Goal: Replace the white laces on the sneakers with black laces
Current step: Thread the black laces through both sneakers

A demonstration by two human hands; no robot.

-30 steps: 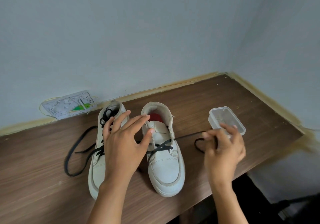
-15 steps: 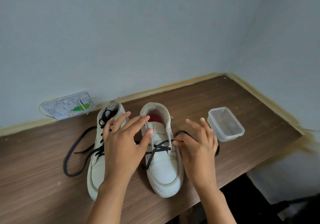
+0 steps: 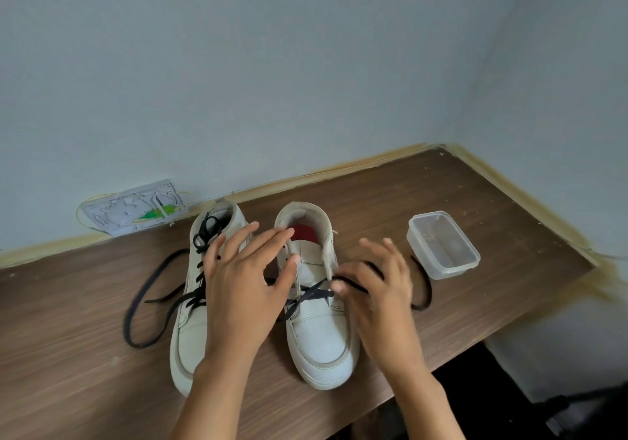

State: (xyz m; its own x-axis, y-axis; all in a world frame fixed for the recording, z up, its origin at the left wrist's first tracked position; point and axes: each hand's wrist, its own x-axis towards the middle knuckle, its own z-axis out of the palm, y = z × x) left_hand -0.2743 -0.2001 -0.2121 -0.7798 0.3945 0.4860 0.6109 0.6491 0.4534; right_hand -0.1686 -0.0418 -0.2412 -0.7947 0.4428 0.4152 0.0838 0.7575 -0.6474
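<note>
I see a big grey wall at the back and a brown wooden surface that fits into the corner. Two white sneakers stand side by side on it, toes toward me.

The left sneaker has a black lace going all the way up. Its loose ends lie in a long loop on the wood to the left. The right sneaker has a red inside. Its black lace only crosses the low holes. The rest of that lace runs off to the right, behind my right hand, and curls on the wood near a box.

My left hand is between the two sneakers. Its fingers are spread and straight, and the thumb tip touches the tongue of the right sneaker. My right hand is just beside the right sneaker. Its thumb and first finger look like they pinch the black lace at the shoe's side, but the view is blurry there, so I am not fully sure. The other fingers stick up, spread apart.

A clear plastic box sits to the right, open on top. A small flat white plate with a green bit leans on the wall behind the left sneaker.
</note>
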